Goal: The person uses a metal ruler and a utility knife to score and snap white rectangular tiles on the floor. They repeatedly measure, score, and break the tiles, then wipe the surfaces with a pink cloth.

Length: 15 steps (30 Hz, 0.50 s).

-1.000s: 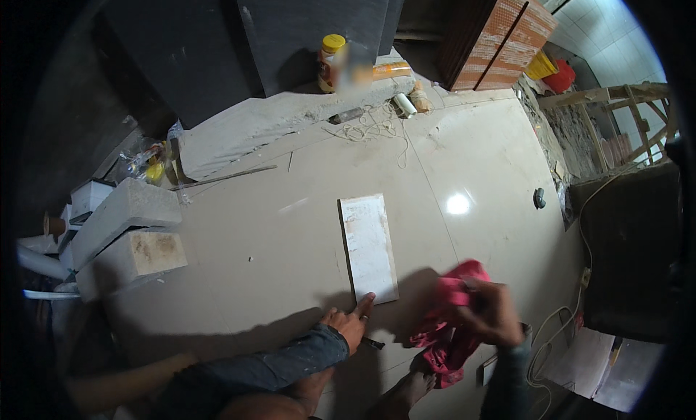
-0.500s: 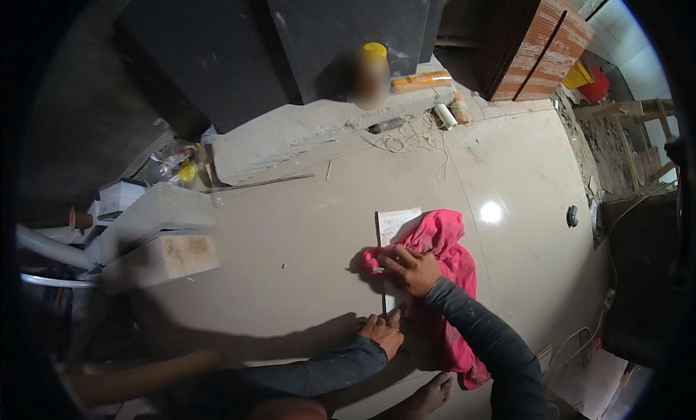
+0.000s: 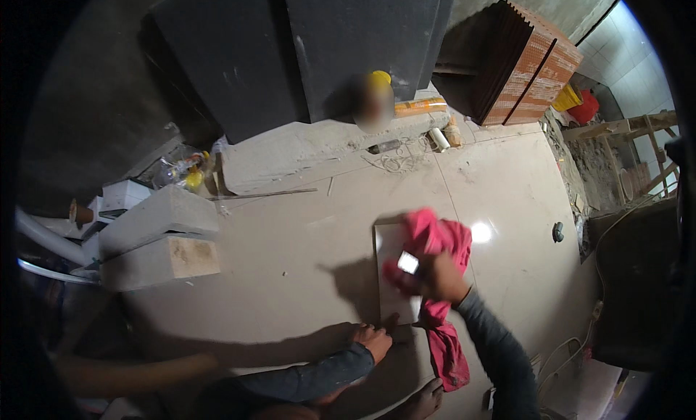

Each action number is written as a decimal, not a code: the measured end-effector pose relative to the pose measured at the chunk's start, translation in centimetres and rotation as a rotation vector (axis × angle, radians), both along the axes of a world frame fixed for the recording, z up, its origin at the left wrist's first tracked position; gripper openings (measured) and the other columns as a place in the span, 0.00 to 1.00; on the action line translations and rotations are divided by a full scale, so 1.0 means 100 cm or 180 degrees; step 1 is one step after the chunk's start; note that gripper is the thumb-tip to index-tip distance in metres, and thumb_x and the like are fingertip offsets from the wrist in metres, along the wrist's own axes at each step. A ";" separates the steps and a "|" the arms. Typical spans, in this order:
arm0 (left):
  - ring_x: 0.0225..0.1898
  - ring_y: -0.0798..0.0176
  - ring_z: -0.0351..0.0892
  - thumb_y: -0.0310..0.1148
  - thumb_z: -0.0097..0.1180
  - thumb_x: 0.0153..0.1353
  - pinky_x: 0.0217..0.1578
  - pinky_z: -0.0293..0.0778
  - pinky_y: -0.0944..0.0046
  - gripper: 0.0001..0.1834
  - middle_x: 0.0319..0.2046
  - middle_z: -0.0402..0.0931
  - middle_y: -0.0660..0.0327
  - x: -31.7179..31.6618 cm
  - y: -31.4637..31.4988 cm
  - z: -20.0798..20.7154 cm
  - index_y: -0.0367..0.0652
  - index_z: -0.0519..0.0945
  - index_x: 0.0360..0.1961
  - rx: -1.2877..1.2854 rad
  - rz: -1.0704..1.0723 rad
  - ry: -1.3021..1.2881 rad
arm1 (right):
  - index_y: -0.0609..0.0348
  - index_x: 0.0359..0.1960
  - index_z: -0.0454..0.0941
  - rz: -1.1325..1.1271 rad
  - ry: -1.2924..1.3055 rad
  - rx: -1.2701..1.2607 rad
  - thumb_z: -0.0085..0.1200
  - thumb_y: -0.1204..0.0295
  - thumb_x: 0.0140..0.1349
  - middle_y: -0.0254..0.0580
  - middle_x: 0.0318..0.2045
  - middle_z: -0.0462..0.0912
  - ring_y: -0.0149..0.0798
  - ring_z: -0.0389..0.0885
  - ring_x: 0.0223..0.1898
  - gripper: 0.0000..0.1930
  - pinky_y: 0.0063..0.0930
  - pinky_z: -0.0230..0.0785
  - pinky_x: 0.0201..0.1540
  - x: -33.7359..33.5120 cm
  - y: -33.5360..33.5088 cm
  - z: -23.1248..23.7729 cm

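A glossy tiled floor (image 3: 304,253) spreads under both hands. Far beyond the fingers, dark slabs (image 3: 304,50) lean against the wall, with a stack of red bricks (image 3: 536,72) to their right. Well to the left of the fingers lie pale concrete blocks (image 3: 156,235). A white rectangular tile (image 3: 391,300) lies flat on the floor between the two hands. A pink cloth (image 3: 435,239) is draped over the tile's far right part and trails down past the wrist. The right hand (image 3: 438,275) has its fingers clenched on the cloth, pressing it on the tile. The left hand (image 3: 373,340) rests with fingers spread, fingertips touching the tile's near edge.
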<state>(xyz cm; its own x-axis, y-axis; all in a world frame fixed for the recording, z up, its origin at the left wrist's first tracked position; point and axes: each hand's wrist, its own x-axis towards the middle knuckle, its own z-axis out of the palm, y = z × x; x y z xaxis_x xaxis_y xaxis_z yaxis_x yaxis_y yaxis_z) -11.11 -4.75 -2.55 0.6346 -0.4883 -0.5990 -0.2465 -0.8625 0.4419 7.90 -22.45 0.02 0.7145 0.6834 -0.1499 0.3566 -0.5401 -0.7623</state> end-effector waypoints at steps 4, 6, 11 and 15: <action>0.53 0.49 0.86 0.31 0.55 0.65 0.56 0.79 0.45 0.25 0.65 0.78 0.62 -0.011 0.003 -0.011 0.49 0.81 0.64 -0.0066 0.0079 -0.0480 | 0.48 0.57 0.83 0.0514 -0.1177 -0.1290 0.66 0.58 0.55 0.39 0.50 0.82 0.45 0.87 0.37 0.26 0.44 0.76 0.31 -0.086 -0.017 -0.055; 0.49 0.51 0.86 0.29 0.52 0.66 0.54 0.77 0.48 0.31 0.76 0.67 0.68 -0.013 0.003 -0.014 0.52 0.74 0.73 0.0132 -0.0020 -0.0424 | 0.47 0.59 0.82 0.0014 -0.1942 -0.0164 0.63 0.64 0.51 0.44 0.53 0.82 0.51 0.85 0.38 0.29 0.46 0.72 0.34 -0.079 -0.017 -0.082; 0.44 0.53 0.84 0.30 0.56 0.66 0.50 0.75 0.50 0.20 0.83 0.52 0.73 -0.013 0.008 -0.007 0.50 0.87 0.58 0.0094 -0.0075 -0.0579 | 0.50 0.55 0.83 -0.1237 -0.1871 -0.0187 0.64 0.64 0.57 0.52 0.52 0.85 0.58 0.85 0.35 0.22 0.52 0.73 0.36 0.048 0.019 -0.088; 0.49 0.55 0.83 0.31 0.58 0.65 0.55 0.72 0.51 0.14 0.80 0.60 0.73 -0.004 0.009 0.002 0.51 0.91 0.47 0.0220 -0.0238 -0.0294 | 0.59 0.35 0.82 -0.1791 -0.1076 -0.0101 0.64 0.57 0.65 0.54 0.33 0.86 0.60 0.85 0.32 0.16 0.51 0.77 0.34 0.116 0.043 -0.042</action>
<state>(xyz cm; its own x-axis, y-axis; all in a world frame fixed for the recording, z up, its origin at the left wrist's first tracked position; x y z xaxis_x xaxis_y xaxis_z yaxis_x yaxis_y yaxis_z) -11.56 -3.81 -2.39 0.6520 -0.4960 -0.5734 -0.3482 -0.8678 0.3546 19.49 -18.12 -4.19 0.9728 0.1905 0.1316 0.2302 -0.7344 -0.6385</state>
